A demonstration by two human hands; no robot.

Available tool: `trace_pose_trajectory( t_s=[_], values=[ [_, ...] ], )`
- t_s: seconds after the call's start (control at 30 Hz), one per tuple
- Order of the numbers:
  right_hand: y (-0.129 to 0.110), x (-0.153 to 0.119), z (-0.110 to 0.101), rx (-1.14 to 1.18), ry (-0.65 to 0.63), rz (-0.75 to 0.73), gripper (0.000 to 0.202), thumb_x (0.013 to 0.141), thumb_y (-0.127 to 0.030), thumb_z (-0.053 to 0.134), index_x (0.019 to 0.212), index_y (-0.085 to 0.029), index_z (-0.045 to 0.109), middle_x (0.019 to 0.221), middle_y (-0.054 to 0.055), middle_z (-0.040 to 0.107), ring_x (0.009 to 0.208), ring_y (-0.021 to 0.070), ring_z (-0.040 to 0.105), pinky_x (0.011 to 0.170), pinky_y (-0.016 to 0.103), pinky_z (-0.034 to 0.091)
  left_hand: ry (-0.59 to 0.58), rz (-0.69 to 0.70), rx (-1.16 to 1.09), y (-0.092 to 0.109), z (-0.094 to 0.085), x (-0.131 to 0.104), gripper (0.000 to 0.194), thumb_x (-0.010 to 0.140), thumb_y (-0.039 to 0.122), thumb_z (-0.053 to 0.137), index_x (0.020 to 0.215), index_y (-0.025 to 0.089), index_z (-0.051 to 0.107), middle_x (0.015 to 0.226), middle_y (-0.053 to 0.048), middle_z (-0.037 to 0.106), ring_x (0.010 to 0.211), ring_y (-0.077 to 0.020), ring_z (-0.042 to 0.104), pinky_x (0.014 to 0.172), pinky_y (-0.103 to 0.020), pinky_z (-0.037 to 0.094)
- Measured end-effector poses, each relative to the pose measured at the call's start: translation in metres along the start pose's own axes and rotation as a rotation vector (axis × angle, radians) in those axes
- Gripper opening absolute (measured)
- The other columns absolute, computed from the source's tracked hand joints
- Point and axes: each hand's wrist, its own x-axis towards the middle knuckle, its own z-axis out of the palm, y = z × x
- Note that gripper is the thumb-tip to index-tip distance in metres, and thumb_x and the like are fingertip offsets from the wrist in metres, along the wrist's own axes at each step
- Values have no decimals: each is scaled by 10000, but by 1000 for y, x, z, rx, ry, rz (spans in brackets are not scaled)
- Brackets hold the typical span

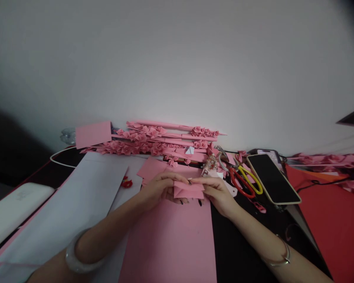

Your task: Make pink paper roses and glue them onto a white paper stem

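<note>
A small folded piece of pink paper point(188, 191) is held up between both hands, with a crease line running across it. My left hand point(162, 188) pinches its left side, thumb and forefinger along the upper edge. On the opposite side, my right hand point(216, 191) grips the right edge, its fingertips meeting the left ones near the top. Beneath the hands lies a large pink sheet point(171, 243) on the dark table. Smaller pink paper pieces point(152, 168) rest just behind the left hand.
Folded pink paper flowers and rolled stems point(153, 147) are heaped along the wall. Red-handled pliers point(240, 184), yellow-handled pliers point(253, 179) and a phone point(273, 179) lie to the right, beside red sheets point(336, 224). White sheets point(67, 212) and a white box-like object point(17, 210) occupy the left.
</note>
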Motion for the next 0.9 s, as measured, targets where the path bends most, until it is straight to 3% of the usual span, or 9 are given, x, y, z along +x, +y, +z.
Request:
trace_pose_trajectory(
  t_s=[0.13,0.23,0.5,0.7,0.9],
  values=[
    [-2,-1,0,32,-19,-14,272,701,-233,556,854,-188,776,685,54,707,494,146,556,469,255,448,-70,-18,-55,1,-1,1,268,695,343,575,811,127,684,671,-71,687,615,-224,694,598,-324,544],
    [-4,0,2,-39,4,-50,239,757,-300,582,875,-189,758,785,62,721,492,138,574,475,259,462,1,0,57,-1,-1,2,284,760,406,608,839,138,655,688,-51,677,608,-198,690,597,-308,545],
    [-1,6,7,-154,-33,14,298,770,-282,674,1052,-188,645,665,-7,656,457,118,611,433,234,491,92,53,319,-2,1,4,311,773,326,654,1024,168,561,755,-5,657,535,-135,672,548,-258,550],
    [0,7,7,-173,2,20,258,768,-266,669,1005,-167,650,548,-34,623,421,107,584,405,218,479,129,77,380,-4,0,6,241,806,251,605,1022,151,646,771,-29,695,594,-131,683,598,-247,558],
    [-1,7,9,-149,5,16,221,758,-250,673,965,-177,647,643,-16,656,495,131,646,463,240,526,167,66,393,-3,1,6,259,787,202,611,1030,134,671,821,-54,715,614,-147,694,625,-273,575]
  ],
)
